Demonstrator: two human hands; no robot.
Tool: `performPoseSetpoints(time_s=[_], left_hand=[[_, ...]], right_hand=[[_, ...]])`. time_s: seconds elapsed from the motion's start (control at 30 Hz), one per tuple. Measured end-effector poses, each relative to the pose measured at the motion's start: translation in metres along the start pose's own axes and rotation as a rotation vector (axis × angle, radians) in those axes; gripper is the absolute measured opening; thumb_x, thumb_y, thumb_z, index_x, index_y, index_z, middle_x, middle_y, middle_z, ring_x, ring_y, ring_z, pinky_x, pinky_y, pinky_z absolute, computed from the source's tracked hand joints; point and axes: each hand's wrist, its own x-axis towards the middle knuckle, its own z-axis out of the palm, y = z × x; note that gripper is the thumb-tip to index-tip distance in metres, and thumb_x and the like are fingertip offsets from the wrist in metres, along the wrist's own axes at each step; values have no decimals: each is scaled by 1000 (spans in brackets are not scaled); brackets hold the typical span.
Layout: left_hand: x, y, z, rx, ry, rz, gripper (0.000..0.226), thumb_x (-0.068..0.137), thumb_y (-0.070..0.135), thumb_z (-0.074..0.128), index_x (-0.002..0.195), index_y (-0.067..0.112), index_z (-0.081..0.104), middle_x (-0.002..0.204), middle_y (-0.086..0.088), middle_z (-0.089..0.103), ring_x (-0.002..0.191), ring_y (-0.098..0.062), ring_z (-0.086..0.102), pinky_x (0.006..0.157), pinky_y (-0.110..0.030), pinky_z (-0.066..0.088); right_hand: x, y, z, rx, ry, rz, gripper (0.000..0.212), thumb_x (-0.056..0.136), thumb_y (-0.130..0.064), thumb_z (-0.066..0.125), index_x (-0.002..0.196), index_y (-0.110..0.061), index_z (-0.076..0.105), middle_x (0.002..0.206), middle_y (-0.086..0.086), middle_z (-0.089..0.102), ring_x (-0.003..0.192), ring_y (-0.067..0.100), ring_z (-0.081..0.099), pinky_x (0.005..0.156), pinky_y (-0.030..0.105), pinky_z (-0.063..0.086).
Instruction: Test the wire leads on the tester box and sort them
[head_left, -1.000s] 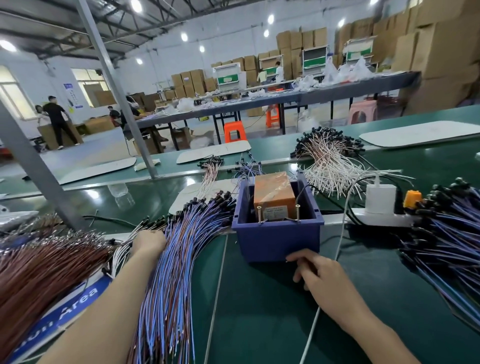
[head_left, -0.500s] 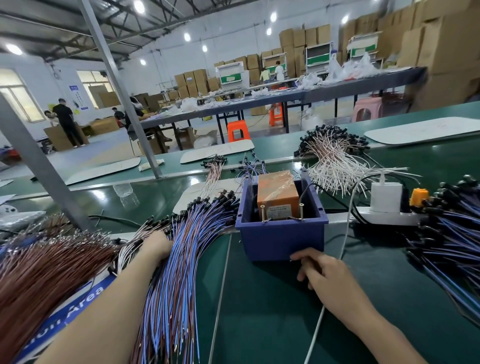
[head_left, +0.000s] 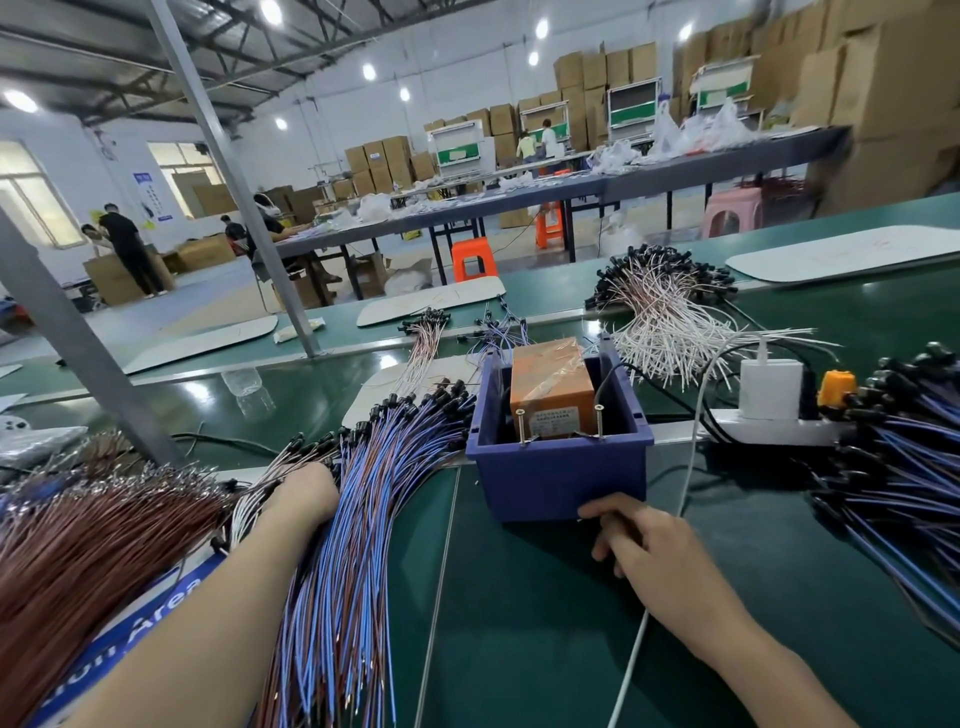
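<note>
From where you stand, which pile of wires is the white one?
The white pile behind the blue bin. The blue-and-brown bundle and the reddish-brown bundle lie nearer, on the left.

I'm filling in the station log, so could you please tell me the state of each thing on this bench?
tester box: upright in the blue bin, screw posts bare.
white charger: plugged into the power strip.
blue-and-brown leads: loose, fanned out on the mat.
left hand: among those leads, fingers hidden.
right hand: loosely curled, empty, at the bin's front.
</note>
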Motion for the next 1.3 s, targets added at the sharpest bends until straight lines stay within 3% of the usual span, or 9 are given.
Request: performPoseSetpoints(time_s=[0.17, 0.3, 0.47, 0.57, 0.77, 0.9, 1.0, 1.17, 1.3], left_hand=[[-1, 1, 0, -27, -8, -9, 25, 92, 4, 47, 68, 5, 55, 82, -14, 63, 92, -34, 66, 82, -39, 54], [1, -3, 2, -134, 46, -88, 24, 99, 7, 47, 105, -9, 64, 114, -27, 65, 103, -38, 64, 89, -42, 53], [0, -8, 4, -593, -51, -208, 15, 95, -14, 40, 91, -11, 53, 76, -22, 56, 61, -28, 55, 51, -34, 46], [1, -19, 7, -860, -53, -300, 28, 98, -11, 37, 121, -16, 52, 61, -13, 44, 49, -20, 39, 31, -21, 33], [4, -20, -3, -1142, -44, -386, 27, 102, 2, 43, 76, 5, 50, 65, -7, 42, 55, -16, 39, 31, -16, 40], [-7, -8, -16, -1131, 24, -309, 25, 106, 6, 40, 124, -3, 54, 77, -13, 48, 58, -17, 37, 49, -27, 33], [-34, 10, -39, -1140, 302, -177, 32, 109, 14, 34, 130, -4, 48, 96, -13, 61, 66, -15, 49, 57, -27, 37], [-109, 64, -104, -1018, 830, 407, 21, 110, 33, 34, 109, 21, 51, 74, 6, 53, 56, 1, 48, 57, -24, 41], [-177, 111, -104, -916, 847, 873, 14, 108, 29, 38, 106, 37, 50, 66, 7, 52, 43, -2, 40, 37, -15, 28]], right_hand=[[0, 0, -1, 17, 0, 2, 36, 101, -13, 48, 95, -42, 69, 77, -9, 71, 58, 8, 59, 58, 24, 51], [1, 1, -1, 34, 4, 2, 37, 101, -12, 48, 94, -42, 69, 75, -9, 71, 60, 18, 59, 59, 32, 50], [1, 3, 0, 35, 4, -8, 37, 102, -14, 48, 94, -44, 68, 75, -10, 71, 60, 18, 60, 58, 32, 51], [2, 4, 0, 34, 3, -14, 37, 102, -15, 48, 95, -45, 68, 76, -10, 71, 59, 14, 60, 59, 32, 52], [2, 4, 0, 29, 7, -18, 37, 102, -16, 48, 94, -47, 67, 76, -11, 71, 59, 14, 61, 60, 31, 52], [1, 4, 0, 36, 6, -11, 35, 102, -17, 48, 94, -45, 68, 76, -12, 71, 60, 14, 62, 61, 31, 52], [1, 5, 1, 42, 7, -9, 36, 102, -16, 48, 94, -45, 68, 76, -11, 71, 60, 15, 62, 60, 30, 52], [2, 1, 0, 141, 15, -19, 37, 102, -17, 49, 96, -48, 68, 78, -6, 72, 57, 8, 59, 56, 17, 48], [0, -7, -8, 460, 32, -31, 26, 104, -24, 52, 100, -38, 74, 80, 5, 73, 60, 14, 60, 52, 18, 44]])
